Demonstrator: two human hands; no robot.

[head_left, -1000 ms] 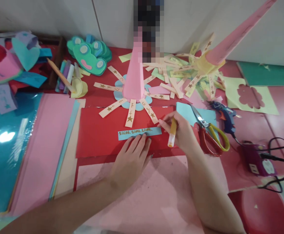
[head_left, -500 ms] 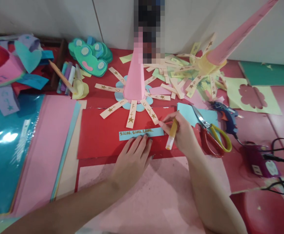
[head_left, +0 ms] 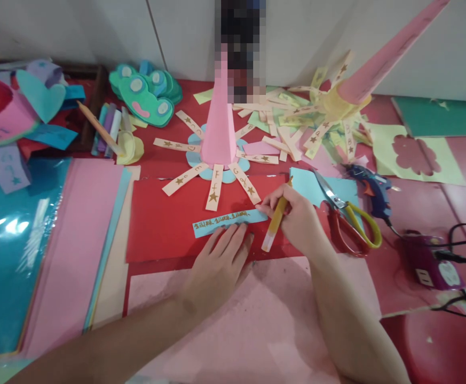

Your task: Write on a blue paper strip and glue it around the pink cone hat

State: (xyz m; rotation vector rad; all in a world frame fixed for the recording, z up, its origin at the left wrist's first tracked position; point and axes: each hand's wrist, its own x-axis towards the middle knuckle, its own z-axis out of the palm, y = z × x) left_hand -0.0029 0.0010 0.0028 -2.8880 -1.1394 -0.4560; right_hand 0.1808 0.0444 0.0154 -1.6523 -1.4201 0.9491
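Observation:
A narrow blue paper strip [head_left: 230, 221] with gold writing lies slightly tilted on a red sheet [head_left: 156, 213]. My left hand [head_left: 220, 256] rests flat, its spread fingertips at the strip's lower edge. In my right hand [head_left: 297, 218] is a gold marker [head_left: 276, 223], its clear end pointing down and left. The thumb and index finger of that hand are near the strip's right end. Beyond the strip stands a pink paper cone [head_left: 219, 133] on a blue scalloped base, with lettered cream strips [head_left: 214, 186] fanned around it.
Scissors [head_left: 347, 213], a glue gun [head_left: 377, 194] and a purple power box [head_left: 431, 261] with cables lie to the right. Another pink cone [head_left: 393, 53] leans behind among paper strips. Green frog cutouts [head_left: 147, 96], markers [head_left: 108, 125] and stacked coloured sheets [head_left: 76, 240] are at the left.
The blue strip has tilted, its left end lower. The marker in my right hand has swung, its clear end moving left and slightly down. My left hand has barely moved.

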